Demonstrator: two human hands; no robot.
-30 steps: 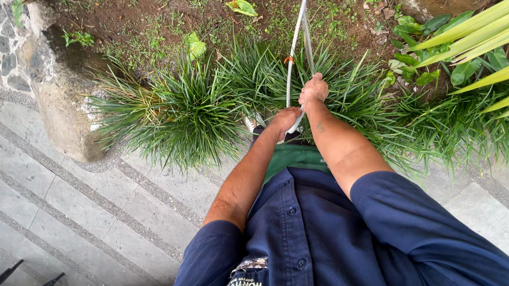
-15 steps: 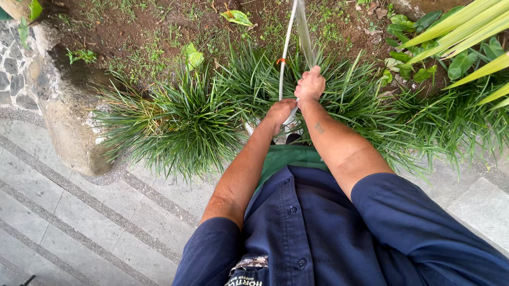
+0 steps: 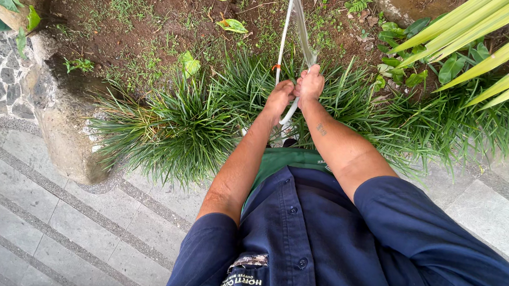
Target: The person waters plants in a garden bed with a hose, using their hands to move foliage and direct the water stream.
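Hands shifted left; hose [image 3: 299, 18] clasped in both grips, rising beyond.

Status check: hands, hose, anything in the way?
Left hand and right hand both gripping the clear hose. Hose runs out over bare soil. Grass clumps crowd under the hands.

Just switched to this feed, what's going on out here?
A person in a dark blue shirt stands at the edge of a garden bed, both hands together out front. The left hand and right hand grip a clear hose that runs away over the bare soil. Grass clumps line the paved path below.
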